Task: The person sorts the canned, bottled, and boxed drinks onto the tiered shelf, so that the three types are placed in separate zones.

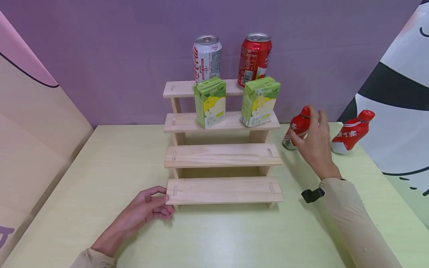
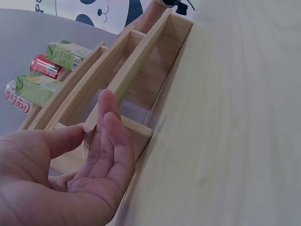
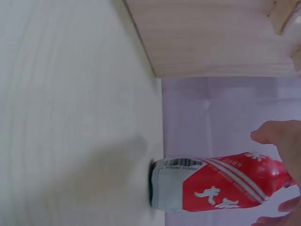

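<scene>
A stepped wooden shelf (image 1: 223, 190) stands on the table, and my left hand (image 1: 145, 206) pinches the left end of its lowest step. In the left wrist view the thumb (image 2: 68, 140) presses the step's corner, with the fingers curled round the other side. My right hand (image 1: 315, 149) reaches over a red-and-white bottle (image 1: 297, 128) to the right of the shelf. The right wrist view shows that bottle (image 3: 221, 183) upright on the table, with a gap between it and the thumb (image 3: 273, 133). Another red-and-white bottle (image 1: 353, 132) stands farther right.
On the top step are a white cola can (image 1: 207, 61) and a red cola can (image 1: 254, 61). Two green juice cartons, a left carton (image 1: 210, 104) and a right carton (image 1: 259, 102), stand one step lower. A purple backdrop (image 1: 117, 67) rises behind the table (image 1: 214, 238).
</scene>
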Available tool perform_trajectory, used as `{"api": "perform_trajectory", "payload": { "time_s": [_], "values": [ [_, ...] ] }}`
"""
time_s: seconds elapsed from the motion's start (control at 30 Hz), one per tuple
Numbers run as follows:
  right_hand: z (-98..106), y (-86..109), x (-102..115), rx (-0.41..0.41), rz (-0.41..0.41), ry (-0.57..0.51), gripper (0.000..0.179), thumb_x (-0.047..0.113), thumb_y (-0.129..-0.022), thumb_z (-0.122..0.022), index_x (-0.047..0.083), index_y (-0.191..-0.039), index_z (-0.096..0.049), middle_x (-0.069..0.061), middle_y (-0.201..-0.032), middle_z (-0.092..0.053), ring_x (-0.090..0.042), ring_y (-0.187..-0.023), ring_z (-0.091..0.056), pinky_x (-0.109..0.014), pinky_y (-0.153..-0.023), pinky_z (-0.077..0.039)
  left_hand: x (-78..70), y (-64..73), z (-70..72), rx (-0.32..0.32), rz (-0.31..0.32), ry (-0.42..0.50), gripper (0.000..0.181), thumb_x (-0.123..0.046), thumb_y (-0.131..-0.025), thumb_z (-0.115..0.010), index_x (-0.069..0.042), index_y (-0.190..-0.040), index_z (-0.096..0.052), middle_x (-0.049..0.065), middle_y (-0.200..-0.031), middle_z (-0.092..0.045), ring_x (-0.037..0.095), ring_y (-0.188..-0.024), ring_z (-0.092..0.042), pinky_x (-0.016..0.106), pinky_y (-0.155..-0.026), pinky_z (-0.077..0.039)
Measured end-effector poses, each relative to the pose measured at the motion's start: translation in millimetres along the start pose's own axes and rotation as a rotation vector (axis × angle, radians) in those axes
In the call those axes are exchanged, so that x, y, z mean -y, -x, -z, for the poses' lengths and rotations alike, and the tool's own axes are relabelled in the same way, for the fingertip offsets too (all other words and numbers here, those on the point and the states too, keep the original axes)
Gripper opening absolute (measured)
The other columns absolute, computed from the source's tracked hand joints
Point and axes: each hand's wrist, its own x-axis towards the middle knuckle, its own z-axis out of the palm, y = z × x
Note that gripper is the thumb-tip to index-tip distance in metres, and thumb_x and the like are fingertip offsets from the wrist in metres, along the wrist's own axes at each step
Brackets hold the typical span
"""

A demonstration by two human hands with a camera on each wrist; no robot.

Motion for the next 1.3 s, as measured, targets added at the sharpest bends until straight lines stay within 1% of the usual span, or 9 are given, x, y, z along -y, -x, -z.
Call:
{"api": "perform_trajectory", "payload": {
  "time_s": [0.13, 0.3, 0.47, 0.63, 0.87, 1.13, 1.3],
  "values": [
    [-4, -1.7, -6, 0.014, 0.010, -0.042, 0.098, 0.016, -0.087, -0.076, 0.020, -0.160, -0.011, -0.019, -0.162, -0.016, -0.045, -0.145, -0.025, -0.071, -0.098, -0.037, -0.6, 0.2, -0.3, -0.005, 0.006, -0.001, 0.025, -0.014, -0.104, -0.053, 0.003, -0.122, -0.049, 0.012, -0.093, -0.072, 0.021, -0.083, -0.070, 0.034, -0.083, -0.059],
    [-10, -3.1, -13, 0.003, 0.052, -0.094, 0.097, 0.008, -0.087, -0.075, 0.023, -0.159, -0.011, -0.015, -0.159, -0.025, -0.040, -0.141, -0.034, -0.068, -0.096, -0.042, -0.1, -0.2, -0.2, -0.003, 0.004, -0.002, 0.023, -0.013, -0.104, -0.053, 0.003, -0.121, -0.050, 0.011, -0.092, -0.072, 0.020, -0.083, -0.070, 0.034, -0.082, -0.059],
    [-14, -2.4, -17, 0.002, 0.062, -0.127, 0.099, 0.002, -0.087, -0.073, 0.026, -0.159, -0.011, -0.013, -0.158, -0.027, -0.036, -0.142, -0.032, -0.067, -0.097, -0.042, 0.4, -1.2, 0.3, 0.000, 0.006, 0.001, 0.022, -0.012, -0.104, -0.053, 0.002, -0.120, -0.051, 0.012, -0.092, -0.072, 0.020, -0.082, -0.070, 0.036, -0.083, -0.059],
    [-16, -1.7, -18, 0.012, 0.062, -0.139, 0.099, 0.002, -0.088, -0.072, 0.028, -0.159, -0.008, -0.012, -0.158, -0.028, -0.034, -0.143, -0.032, -0.067, -0.097, -0.044, 0.4, -0.8, 0.8, -0.002, 0.010, 0.002, 0.023, -0.013, -0.104, -0.053, 0.002, -0.120, -0.050, 0.012, -0.093, -0.071, 0.021, -0.083, -0.070, 0.036, -0.083, -0.059],
    [-15, -2.2, -18, 0.030, 0.065, -0.134, 0.099, 0.002, -0.089, -0.072, 0.029, -0.159, -0.007, -0.014, -0.158, -0.030, -0.035, -0.142, -0.032, -0.066, -0.097, -0.044, 0.8, -0.8, 1.0, -0.011, 0.020, 0.002, 0.025, -0.015, -0.104, -0.053, 0.003, -0.121, -0.049, 0.011, -0.092, -0.071, 0.020, -0.083, -0.069, 0.034, -0.082, -0.059],
    [-13, -3.1, -20, 0.037, 0.067, -0.141, 0.096, 0.003, -0.090, -0.071, 0.029, -0.159, -0.009, -0.013, -0.158, -0.031, -0.036, -0.143, -0.033, -0.066, -0.098, -0.043, -0.7, -0.8, 0.5, -0.014, 0.027, 0.000, 0.026, -0.015, -0.104, -0.054, 0.003, -0.122, -0.049, 0.011, -0.093, -0.071, 0.020, -0.084, -0.069, 0.032, -0.082, -0.059],
    [-12, -5.1, -18, 0.035, 0.058, -0.137, 0.097, 0.002, -0.089, -0.072, 0.028, -0.159, -0.010, -0.014, -0.156, -0.034, -0.037, -0.141, -0.035, -0.066, -0.096, -0.045, -1.7, -0.6, 0.3, -0.016, 0.033, 0.005, 0.026, -0.015, -0.104, -0.054, 0.002, -0.122, -0.049, 0.011, -0.093, -0.071, 0.020, -0.084, -0.069, 0.032, -0.082, -0.058]
  ]
}}
